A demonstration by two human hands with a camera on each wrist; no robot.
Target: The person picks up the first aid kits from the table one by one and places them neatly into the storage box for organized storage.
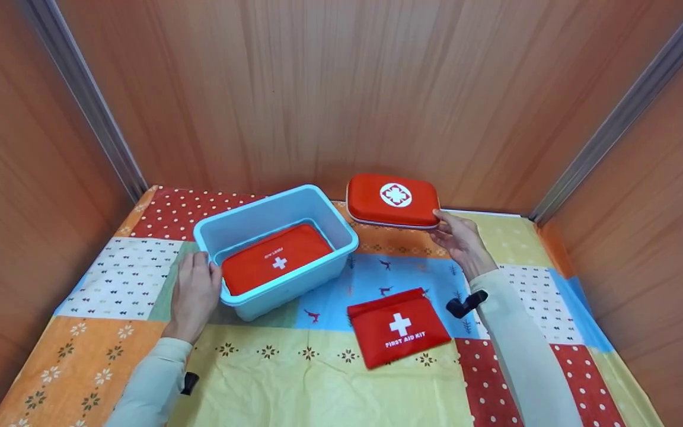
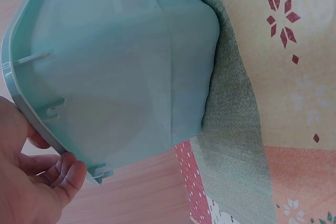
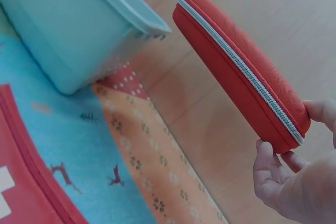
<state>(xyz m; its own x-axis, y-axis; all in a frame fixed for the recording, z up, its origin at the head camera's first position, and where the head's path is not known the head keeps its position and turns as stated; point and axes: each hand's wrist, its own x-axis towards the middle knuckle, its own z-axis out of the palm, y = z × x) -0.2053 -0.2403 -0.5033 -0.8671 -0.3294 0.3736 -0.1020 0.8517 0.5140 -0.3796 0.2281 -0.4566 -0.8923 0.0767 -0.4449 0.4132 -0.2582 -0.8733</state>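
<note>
My right hand (image 1: 459, 238) pinches the right end of a red hard first aid case (image 1: 368, 198), thumb on top and fingers beneath. The case has a white round emblem, and a pale zipper (image 3: 241, 66) runs along its side in the right wrist view. It is held up at the back, just right of a light blue plastic bin (image 1: 294, 296). Inside the bin lies a red first aid pouch (image 1: 252, 265) with a white cross. My left hand (image 1: 194, 290) grips the bin's left rim, its fingers curled at the edge in the left wrist view.
A flat red zip pouch (image 1: 380, 344) marked FIRST AID KIT lies on the patchwork tablecloth (image 1: 246, 379), in front of the bin and to its right. Wood-grain panels (image 1: 318, 89) enclose the table at the back and both sides.
</note>
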